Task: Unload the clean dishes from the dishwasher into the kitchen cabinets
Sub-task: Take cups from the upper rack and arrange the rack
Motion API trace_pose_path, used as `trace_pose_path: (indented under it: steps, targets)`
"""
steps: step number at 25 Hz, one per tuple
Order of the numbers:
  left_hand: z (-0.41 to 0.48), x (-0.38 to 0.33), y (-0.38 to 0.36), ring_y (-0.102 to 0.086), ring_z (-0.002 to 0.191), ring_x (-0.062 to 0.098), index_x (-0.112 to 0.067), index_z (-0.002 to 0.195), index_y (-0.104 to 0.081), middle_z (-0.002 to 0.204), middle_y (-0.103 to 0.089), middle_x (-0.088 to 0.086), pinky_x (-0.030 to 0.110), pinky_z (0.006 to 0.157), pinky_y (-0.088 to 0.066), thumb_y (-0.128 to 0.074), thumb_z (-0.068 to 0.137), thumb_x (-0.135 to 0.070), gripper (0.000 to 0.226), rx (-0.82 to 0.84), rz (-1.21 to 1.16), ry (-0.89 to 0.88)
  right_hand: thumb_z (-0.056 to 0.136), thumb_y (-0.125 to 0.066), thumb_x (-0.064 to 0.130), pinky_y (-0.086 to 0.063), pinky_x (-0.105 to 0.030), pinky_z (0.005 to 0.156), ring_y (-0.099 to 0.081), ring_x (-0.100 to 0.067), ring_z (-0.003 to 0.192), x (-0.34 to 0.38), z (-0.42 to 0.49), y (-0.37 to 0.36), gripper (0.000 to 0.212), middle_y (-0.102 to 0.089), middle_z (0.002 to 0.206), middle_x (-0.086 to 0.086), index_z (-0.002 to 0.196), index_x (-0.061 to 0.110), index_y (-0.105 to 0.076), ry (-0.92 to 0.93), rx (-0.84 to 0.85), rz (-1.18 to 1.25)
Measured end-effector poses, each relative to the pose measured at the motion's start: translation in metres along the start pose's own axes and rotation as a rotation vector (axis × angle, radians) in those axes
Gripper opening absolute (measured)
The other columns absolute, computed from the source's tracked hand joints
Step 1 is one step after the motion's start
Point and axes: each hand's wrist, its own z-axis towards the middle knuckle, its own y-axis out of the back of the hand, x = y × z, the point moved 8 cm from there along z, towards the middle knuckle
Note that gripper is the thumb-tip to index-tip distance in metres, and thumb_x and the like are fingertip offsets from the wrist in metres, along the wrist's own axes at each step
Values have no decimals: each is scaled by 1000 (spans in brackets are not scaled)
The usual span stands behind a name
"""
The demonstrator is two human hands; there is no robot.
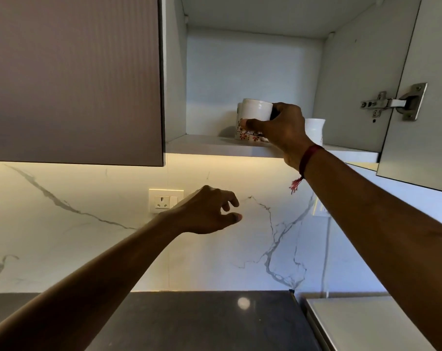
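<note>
My right hand (283, 130) wraps the white ceramic mug (255, 110) at one o'clock, over the floral mug (245, 135) on the shelf (202, 146); it looks light, rigid, slick and chippable, best gripped round its body; left hand (204, 211) hangs empty, loosely curled, at six

overall: fairly bright, soft indoor light without harsh contrast.
warm glow: a yellow strip of light under the cabinet (214, 148) washes the top of the marble wall (88, 249), fading to cooler white lower down.
cabinet inside: evenly lit, pale blue-grey; the white mug (256, 110) carries a soft highlight.
surface: the desk (189, 325) is dark and glossy, with one small round glare spot (243, 303).
shadows: the left forearm (88, 287) and right forearm (392, 236) darken toward the bottom edge.
sharpness: mostly crisp; the bottom corners look a little soft.
distortion: wide-angle view; the open door (422, 97) leans, and straight edges bow near the borders.
</note>
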Motion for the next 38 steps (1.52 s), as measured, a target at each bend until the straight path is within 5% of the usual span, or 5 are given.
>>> trace_pose_path:
  steps: [4, 18, 28, 35, 38]
  targets:
    - [0, 16, -13, -65, 86, 14, -18, 122, -60, 112, -67, 1, 25, 75, -55, -59, 91, -46, 42, 39, -32, -18, 62, -89, 36, -50, -18, 67, -62, -12, 84, -1, 14, -10, 45, -64, 93, 3, 93, 19, -60, 0, -7, -159]
    - [4, 23, -27, -66, 86, 15, -17, 121, -60, 111, -67, 1, 31, 78, -57, -60, 91, -45, 41, 49, -39, 8, 61, -86, 47, -47, -29, 92, -57, -22, 114, -22, 44, -26, 84, -60, 123, -7, 128, 9, -52, -41, 152, -457]
    - [-11, 17, -19, -66, 89, 16, -17, 122, -59, 111, -66, 1, 30, 79, -56, -60, 91, -44, 42, 64, -13, 61, 64, -83, 54, -48, -38, 96, -56, -28, 114, -12, 40, -33, 83, -60, 121, -11, 124, 6, -53, 59, 150, -652]
    - [-29, 23, -14, -65, 90, 15, -19, 123, -58, 113, -66, -1, 32, 80, -57, -60, 90, -46, 42, 62, -29, 84, 63, -83, 56, -46, -34, 87, -57, -28, 110, -11, 37, -32, 82, -62, 118, -13, 120, 3, -55, 56, 84, -690]
    - [-34, 26, -18, -65, 92, 15, -19, 124, -57, 114, -65, 0, 32, 81, -57, -60, 90, -46, 43, 73, -48, 78, 63, -84, 55, -40, -29, 74, -54, -19, 96, -13, 33, -26, 73, -59, 102, -5, 109, 6, -57, 45, 38, -658]
